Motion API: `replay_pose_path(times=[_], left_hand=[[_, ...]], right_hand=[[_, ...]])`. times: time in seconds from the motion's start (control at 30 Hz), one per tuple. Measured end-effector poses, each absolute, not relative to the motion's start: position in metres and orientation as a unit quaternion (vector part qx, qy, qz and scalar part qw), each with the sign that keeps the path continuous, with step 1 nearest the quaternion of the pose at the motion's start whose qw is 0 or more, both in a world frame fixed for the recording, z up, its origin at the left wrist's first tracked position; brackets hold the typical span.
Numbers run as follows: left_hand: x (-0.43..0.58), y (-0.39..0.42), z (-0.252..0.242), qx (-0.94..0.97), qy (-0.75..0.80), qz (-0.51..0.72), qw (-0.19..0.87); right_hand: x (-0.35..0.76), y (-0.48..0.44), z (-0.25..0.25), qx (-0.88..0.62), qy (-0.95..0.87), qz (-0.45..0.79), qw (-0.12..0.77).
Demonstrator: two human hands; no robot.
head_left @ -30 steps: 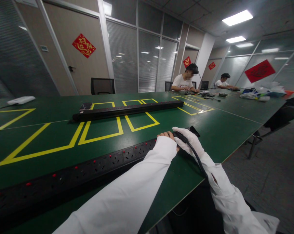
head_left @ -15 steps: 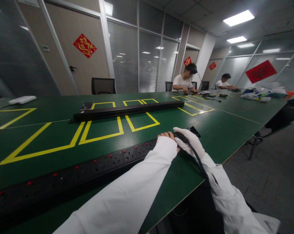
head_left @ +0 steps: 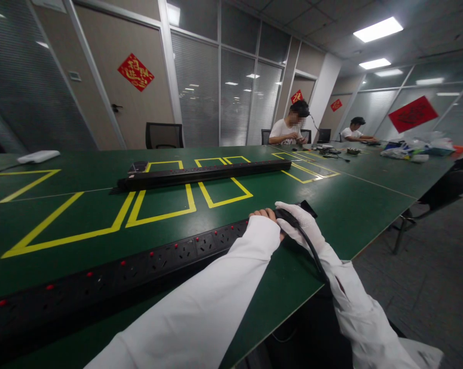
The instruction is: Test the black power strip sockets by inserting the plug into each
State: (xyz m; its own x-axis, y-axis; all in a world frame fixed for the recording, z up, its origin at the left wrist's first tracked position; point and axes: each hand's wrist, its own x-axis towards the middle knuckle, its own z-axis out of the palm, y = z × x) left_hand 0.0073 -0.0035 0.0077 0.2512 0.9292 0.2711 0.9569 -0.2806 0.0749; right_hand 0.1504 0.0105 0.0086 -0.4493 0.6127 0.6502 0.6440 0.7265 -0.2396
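Note:
A long black power strip (head_left: 159, 261) with red lights and a row of sockets lies slantwise along the near side of the green table. My left hand (head_left: 266, 215), bare, is closed around the strip near its right end; the forearm hides part of the sockets. Beside it, my right hand (head_left: 302, 220) in a white glove is closed on a black plug (head_left: 287, 216) at the strip's end. Whether the plug sits in a socket is hidden by my fingers. Its thick black cable (head_left: 311, 248) runs down along my right forearm past the table edge.
A second black power strip (head_left: 204, 174) lies farther back across yellow tape outlines (head_left: 162, 219). A white box (head_left: 39, 157) stands at the far left. Two people (head_left: 289, 130) sit at the far end near cables and plastic bags (head_left: 398, 149). Chairs (head_left: 444, 192) stand at right.
My hands keep the same hold on the strip and plug, and the view shifts slightly. The nearer person across the table has moved their hands up from the tabletop.

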Motion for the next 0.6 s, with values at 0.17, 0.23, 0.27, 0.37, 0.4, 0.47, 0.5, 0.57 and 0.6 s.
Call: replay_pose_path(times=[0.17,0.23,0.27,0.37,0.4,0.47,0.5,0.57,0.6], left_hand=[[0.0069,-0.0040,0.0068,-0.789,-0.595,-0.139,0.064],[0.0065,-0.0049,0.0077,-0.790,-0.594,-0.139,0.066],[0.0063,-0.0052,0.0083,-0.790,-0.594,-0.137,0.066],[0.0057,-0.0060,0.0101,-0.791,-0.596,-0.126,0.057],[0.0056,-0.0063,0.0107,-0.792,-0.595,-0.124,0.055],[0.0052,-0.0069,0.0117,-0.792,-0.596,-0.125,0.053],[0.0051,-0.0073,0.0122,-0.792,-0.595,-0.129,0.055],[0.0049,-0.0081,0.0131,-0.791,-0.594,-0.134,0.057],[0.0049,-0.0084,0.0134,-0.791,-0.594,-0.135,0.057]], right_hand=[[0.1511,0.0086,0.0103,-0.370,-0.854,-0.011,0.366],[0.1512,0.0084,0.0109,-0.369,-0.855,-0.013,0.365],[0.1512,0.0084,0.0111,-0.368,-0.855,-0.013,0.366],[0.1511,0.0082,0.0118,-0.367,-0.855,-0.015,0.367],[0.1511,0.0081,0.0119,-0.367,-0.855,-0.015,0.365],[0.1511,0.0080,0.0121,-0.368,-0.857,-0.013,0.361],[0.1511,0.0080,0.0121,-0.370,-0.856,-0.012,0.360],[0.1511,0.0081,0.0119,-0.373,-0.855,-0.010,0.359],[0.1511,0.0082,0.0117,-0.373,-0.855,-0.009,0.360]])
